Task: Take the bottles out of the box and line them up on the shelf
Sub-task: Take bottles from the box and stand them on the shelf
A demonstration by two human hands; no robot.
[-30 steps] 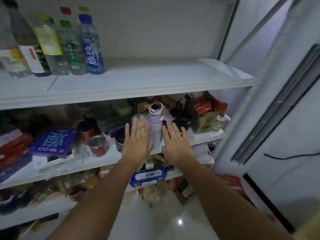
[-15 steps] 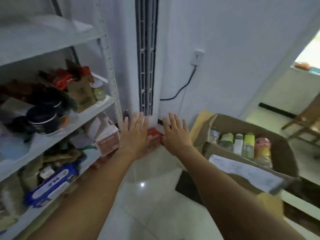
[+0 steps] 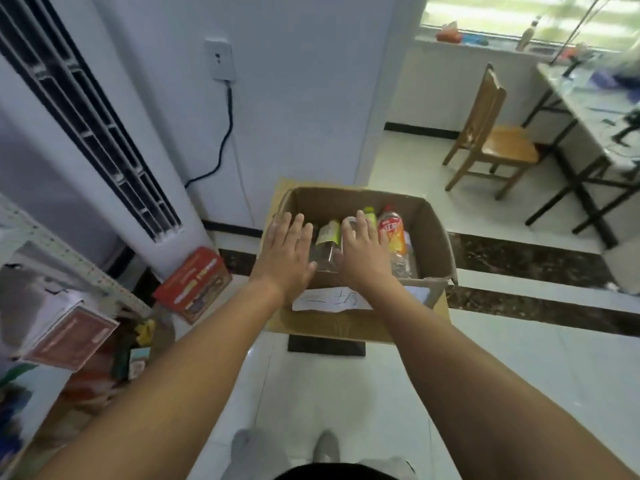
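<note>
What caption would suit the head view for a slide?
The left hand and right hand, both open, hover over a cardboard box with a yellow-labelled bottle between them.

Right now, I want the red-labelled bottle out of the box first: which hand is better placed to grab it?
The right hand, probably. It hangs open beside the red-labelled bottle at the right side of the box; the left hand is over the left edge, with a yellow-labelled bottle between.
</note>
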